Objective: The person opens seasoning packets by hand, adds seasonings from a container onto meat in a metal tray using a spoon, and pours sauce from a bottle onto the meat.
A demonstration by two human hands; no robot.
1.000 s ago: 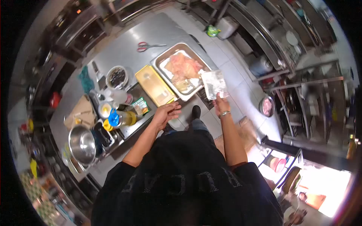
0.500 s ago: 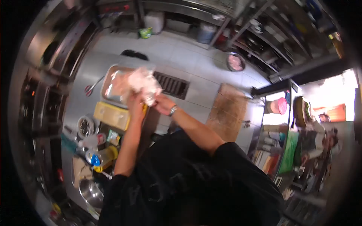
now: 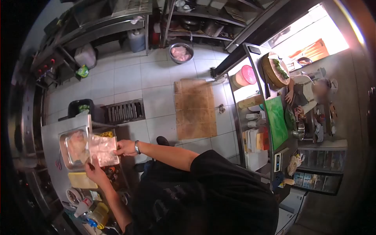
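Note:
Both my hands grip a flat, pinkish clear plastic bag (image 3: 103, 150), held over the front edge of the steel table (image 3: 50, 135). My right hand (image 3: 126, 148) pinches its right edge. The fingers of my left hand (image 3: 93, 169) close on its lower left edge. What the bag contains, if anything, I cannot make out. Just left of it lies a metal tray (image 3: 62, 154) with pale raw meat (image 3: 75, 145) in it. Below the tray, near my left hand, is a yellow container (image 3: 81, 180).
A bowl of spices (image 3: 73, 196) and bottles (image 3: 84, 205) crowd the table's near end. A black bin (image 3: 80, 109) stands past its far corner. On the floor are a drain grate (image 3: 124, 111), cardboard (image 3: 195, 109) and a metal bowl of meat (image 3: 181, 53). Another person (image 3: 305, 92) works at right.
My view has swung right, so the table now sits further left. The crumpled bag, raised over the tray before, now hangs flat and spread between my hands.

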